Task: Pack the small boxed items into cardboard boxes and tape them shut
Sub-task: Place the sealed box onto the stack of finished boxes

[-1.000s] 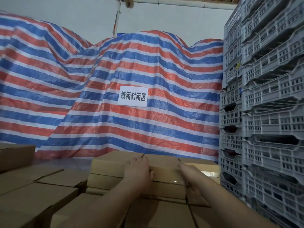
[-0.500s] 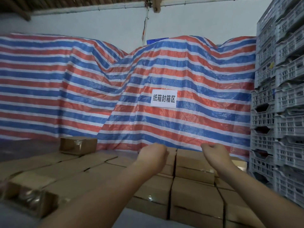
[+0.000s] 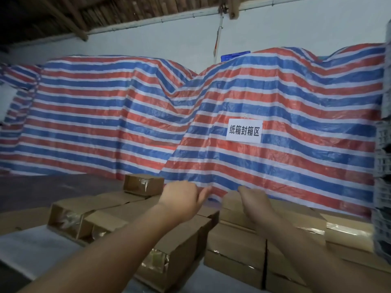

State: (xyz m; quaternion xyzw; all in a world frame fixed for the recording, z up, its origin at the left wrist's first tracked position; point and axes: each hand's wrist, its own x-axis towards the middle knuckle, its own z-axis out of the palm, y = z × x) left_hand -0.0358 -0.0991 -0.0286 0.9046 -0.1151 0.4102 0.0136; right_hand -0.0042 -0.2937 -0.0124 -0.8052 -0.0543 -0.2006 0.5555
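My left hand (image 3: 179,199) hangs above the cartons with fingers loosely bent and the thumb sticking out to the right; it grasps nothing. My right hand (image 3: 257,200) hovers just beside it, fingers drooping, also empty as far as I can see, though its fingertips are turned away from me.

Under both hands lie the cardboard boxes (image 3: 237,235), long brown cartons packed side by side, most with their long axes running from near to far. On the right they are stacked two layers high, and clear tape glints along their seams. I cannot count them all, since my forearms cover several.

Left of my left arm, two open-ended cartons (image 3: 84,225) lie side by side with their mouths facing near-left; something shiny and clear shows inside, but I cannot tell what. One small taped box (image 3: 143,185) sits on top of the pile at the far left, its long axis running left to right.

Behind everything hangs a striped tarp (image 3: 105,123) in red, blue and white, with one white sign (image 3: 244,131) fixed to it. Grey crates (image 3: 384,176) stand at the right edge.
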